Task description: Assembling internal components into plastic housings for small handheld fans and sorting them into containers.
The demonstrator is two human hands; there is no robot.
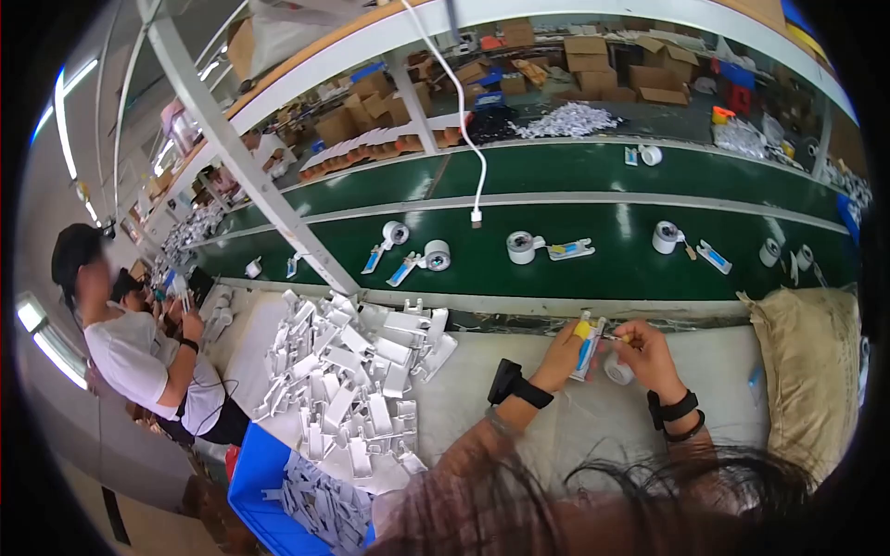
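Observation:
Over the near worktable, my left hand (559,357) grips a narrow white plastic housing (590,350) with a blue strip inside. Yellow shows at the left thumb, perhaps a finger cover. Close on its right, my right hand (652,354) has thumb and fingers pinched together at the housing's side; whatever they hold is too small to name. A round white part (618,372) hangs or rests just below the right fingers. To the left lies a large heap of white plastic housings (348,371). Both wrists wear black bands.
Beyond the table runs a green conveyor (482,273) carrying several round white units with blue-striped housings. A blue bin (250,496) of grey-white parts stands at lower left, a tan sack (805,371) at right. A white cable (461,102) hangs ahead. A co-worker (153,343) works at left.

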